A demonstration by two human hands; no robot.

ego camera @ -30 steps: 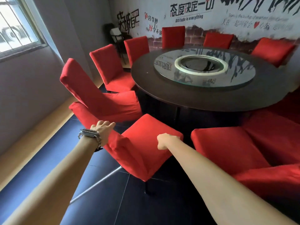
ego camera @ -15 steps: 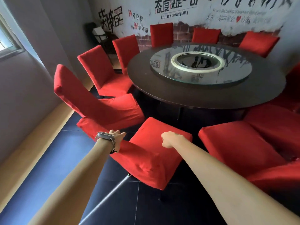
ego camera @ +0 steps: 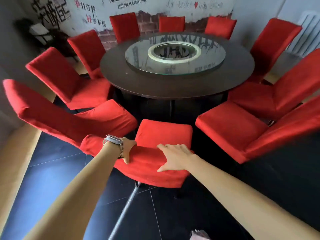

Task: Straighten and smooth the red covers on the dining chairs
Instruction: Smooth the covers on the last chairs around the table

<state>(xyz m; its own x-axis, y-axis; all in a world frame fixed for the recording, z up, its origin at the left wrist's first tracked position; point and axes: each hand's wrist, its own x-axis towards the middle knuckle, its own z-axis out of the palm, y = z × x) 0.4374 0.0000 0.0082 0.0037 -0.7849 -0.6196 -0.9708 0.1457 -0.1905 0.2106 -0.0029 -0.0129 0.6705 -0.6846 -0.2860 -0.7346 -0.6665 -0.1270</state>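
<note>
Red cover draped over backrest of the nearest chair, directly under both hands. Seat part just beyond the fingertips, fairly flat, pointing toward the bench. Slight creases on the near face below the hands.

Left hand clamped over left end of backrest top: thumb down the near face, fingers wrapped over the far side, gripping cloth and top edge together. Right hand laid flat on right part of the same top edge, fingers spread and straight, thumb splayed down the near face; pressing, not gripping.

Wristwatch and chain bracelet on left wrist.

Left of left hand: neighbouring covered chair, back leaning away, cloth wrinkled at the seat. Right of right hand: another covered chair, seat smooth.

Beyond both hands: round dark bench carrying a glass turntable, more red-covered chairs ringed around it. Behind that, wall mural with lettering and painted brick. Below the hands: dark tiled floor. Radiator far off to the right, past the right hand.
</note>
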